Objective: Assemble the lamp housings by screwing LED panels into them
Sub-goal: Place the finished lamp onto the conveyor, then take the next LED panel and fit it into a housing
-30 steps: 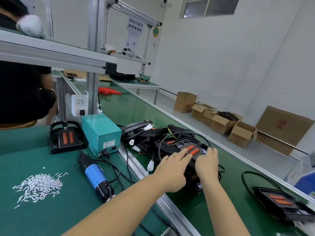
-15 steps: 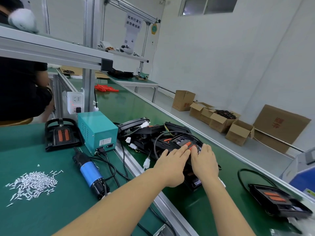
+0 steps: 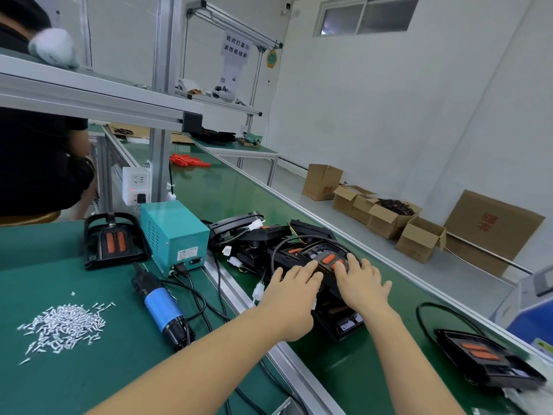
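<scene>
Head camera looks down at two bare hands on a pile of black lamp housings (image 3: 299,253) on the green belt (image 3: 239,199). Left hand (image 3: 291,290) lies flat with fingers spread, palm down on the top housing (image 3: 324,259). Right hand (image 3: 360,284) lies flat beside it, fingers open, touching the orange strips (image 3: 328,259). Neither hand grips anything. Another housing (image 3: 112,239) sits on the green table (image 3: 59,369) by a teal box (image 3: 175,235). A blue screwdriver (image 3: 161,307) lies near a heap of screws (image 3: 64,324). One more housing (image 3: 484,359) rests far right on the belt
</scene>
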The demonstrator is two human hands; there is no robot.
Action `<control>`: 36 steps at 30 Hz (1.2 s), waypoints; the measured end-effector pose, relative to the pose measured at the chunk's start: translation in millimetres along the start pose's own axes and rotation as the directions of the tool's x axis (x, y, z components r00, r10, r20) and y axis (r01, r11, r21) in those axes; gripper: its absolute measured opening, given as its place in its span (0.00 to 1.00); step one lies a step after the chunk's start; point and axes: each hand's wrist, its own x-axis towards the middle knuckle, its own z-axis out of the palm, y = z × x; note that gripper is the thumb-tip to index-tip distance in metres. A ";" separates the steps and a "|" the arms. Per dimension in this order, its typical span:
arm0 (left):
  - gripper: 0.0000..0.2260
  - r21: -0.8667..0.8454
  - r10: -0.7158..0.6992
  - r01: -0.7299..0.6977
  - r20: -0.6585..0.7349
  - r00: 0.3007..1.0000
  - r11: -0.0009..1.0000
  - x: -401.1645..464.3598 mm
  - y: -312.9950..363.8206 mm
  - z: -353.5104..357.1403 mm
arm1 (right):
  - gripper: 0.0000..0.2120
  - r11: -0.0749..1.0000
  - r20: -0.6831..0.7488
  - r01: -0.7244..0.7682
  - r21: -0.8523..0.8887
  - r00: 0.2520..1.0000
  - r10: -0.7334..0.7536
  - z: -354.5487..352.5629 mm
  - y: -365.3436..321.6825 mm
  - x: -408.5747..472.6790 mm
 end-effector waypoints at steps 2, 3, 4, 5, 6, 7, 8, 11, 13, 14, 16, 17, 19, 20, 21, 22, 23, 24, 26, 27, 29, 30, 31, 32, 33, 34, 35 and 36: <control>0.31 -0.021 -0.022 0.021 -0.043 0.999 1.000 -10.4 -7.8 -2.5 | 0.28 1.000 0.013 0.002 -0.018 1.000 -0.002 -5.4 -0.4 0.9; 0.30 -0.038 -0.038 0.035 -0.062 0.997 0.999 -16.5 -13.4 -4.2 | 0.28 1.000 0.017 0.003 -0.027 1.000 -0.002 -8.0 -0.9 0.4; 0.29 -0.052 -0.054 0.050 -0.082 0.995 0.997 -22.9 -19.9 -5.9 | 0.29 0.999 0.017 0.003 -0.037 1.000 -0.002 -10.2 -1.8 -0.9; 0.28 -0.066 -0.072 0.065 -0.104 0.992 0.996 -29.8 -27.2 -7.9 | 0.29 0.999 0.012 0.005 -0.047 1.000 -0.004 -12.2 -3.6 -3.1; 0.28 -0.083 -0.093 0.082 -0.129 0.987 0.993 -37.2 -35.2 -10.2 | 0.30 0.999 0.002 0.011 -0.052 1.000 -0.010 -13.9 -6.7 -6.2; 0.27 -0.102 -0.117 0.101 -0.157 0.981 0.990 -44.9 -43.8 -12.6 | 0.30 0.998 -0.010 0.024 -0.053 1.000 -0.025 -15.2 -11.7 -10.5; 0.27 -0.120 -0.142 0.121 -0.187 0.972 0.985 -53.2 -52.8 -15.3 | 0.30 0.997 -0.023 0.049 -0.052 0.998 -0.050 -15.6 -18.8 -15.9; 0.26 -0.177 -0.232 0.189 -0.264 0.936 0.966 -84.4 -81.4 -22.9 | 0.29 0.980 -0.031 0.191 -0.060 0.981 -0.193 -9.5 -51.8 -42.2; 0.25 -0.212 -0.297 0.241 -0.298 0.907 0.947 -112.0 -101.6 -26.4 | 0.29 0.945 -0.015 0.325 -0.045 0.945 -0.326 2.6 -80.2 -67.8; 0.25 -0.227 -0.333 0.271 -0.307 0.891 0.935 -127.6 -111.4 -27.2 | 0.28 0.920 -0.001 0.392 -0.033 0.920 -0.392 10.5 -95.3 -82.1; 0.24 -0.253 -0.404 0.332 -0.327 0.855 0.908 -161.8 -130.1 -27.2 | 0.28 0.865 0.046 0.502 -0.003 0.864 -0.502 28.0 -126.2 -111.7; 0.24 -0.269 -0.442 0.366 -0.334 0.832 0.891 -180.0 -138.6 -26.6 | 0.28 0.837 0.076 0.547 0.013 0.834 -0.547 36.9 -141.3 -126.1; 0.23 -0.300 -0.520 0.434 -0.343 0.782 0.850 -217.2 -153.4 -26.0 | 0.28 0.779 0.137 0.624 0.058 0.768 -0.626 54.5 -171.0 -154.3; 0.23 -0.308 -0.553 0.465 -0.346 0.758 0.830 -235.4 -159.6 -26.0 | 0.28 0.750 0.165 0.655 0.088 0.733 -0.660 62.7 -184.8 -167.9; 0.23 -0.310 -0.582 0.495 -0.349 0.735 0.812 -253.0 -165.1 -25.9 | 0.29 0.723 0.190 0.681 0.118 0.699 -0.689 70.4 -197.9 -181.1; 0.23 -0.312 -0.610 0.526 -0.350 0.711 0.792 -269.9 -169.8 -26.0 | 0.29 0.696 0.207 0.703 0.146 0.666 -0.717 77.7 -210.3 -193.6; 0.23 -0.313 -0.638 0.556 -0.351 0.685 0.770 -286.2 -174.1 -26.0 | 0.29 0.669 0.219 0.723 0.173 0.634 -0.741 84.9 -222.8 -206.0; 0.23 -0.314 -0.664 0.585 -0.350 0.661 0.748 -301.0 -177.7 -26.0 | 0.28 0.646 0.231 0.737 0.198 0.605 -0.762 91.7 -234.3 -217.6; 0.23 -0.310 -0.710 0.640 -0.349 0.612 0.703 -328.2 -184.0 -25.6 | 0.28 0.605 0.259 0.761 0.234 0.551 -0.793 104.8 -257.1 -239.9; 0.24 -0.306 -0.729 0.663 -0.348 0.590 0.683 -340.2 -186.7 -25.2 | 0.28 0.589 0.275 0.770 0.246 0.528 -0.804 110.8 -267.5 -250.3; 0.24 -0.298 -0.759 0.702 -0.345 0.552 0.646 -361.9 -191.9 -23.8 | 0.28 0.559 0.296 0.786 0.265 0.485 -0.823 122.4 -286.1 -269.2; 0.24 -0.294 -0.773 0.721 -0.345 0.532 0.628 -371.8 -194.5 -22.6 | 0.29 0.541 0.296 0.797 0.270 0.465 -0.834 128.3 -293.9 -277.5; 0.24 -0.287 -0.785 0.739 -0.347 0.513 0.609 -381.4 -197.4 -21.2 | 0.29 0.523 0.298 0.807 0.274 0.446 -0.844 134.4 -301.1 -285.6; 0.24 -0.279 -0.795 0.755 -0.349 0.496 0.594 -390.3 -200.5 -20.0 | 0.29 0.506 0.299 0.818 0.273 0.428 -0.853 140.6 -307.3 -292.9; 0.24 -0.275 -0.805 0.769 -0.348 0.480 0.577 -398.7 -203.7 -18.9 | 0.29 0.488 0.298 0.831 0.267 0.410 -0.862 147.1 -312.8 -299.7; 0.25 -0.273 -0.816 0.782 -0.347 0.463 0.560 -406.6 -207.6 -18.3 | 0.29 0.469 0.300 0.846 0.253 0.392 -0.870 153.9 -317.8 -306.0; 0.25 -0.273 -0.827 0.796 -0.345 0.444 0.541 -414.1 -212.1 -18.0 | 0.29 0.453 0.303 0.858 0.242 0.377 -0.875 160.5 -322.3 -312.1; 0.25 -0.270 -0.838 0.810 -0.344 0.424 0.521 -421.2 -216.9 -18.2 | 0.29 0.440 0.304 0.866 0.238 0.364 -0.880 166.7 -325.9 -317.4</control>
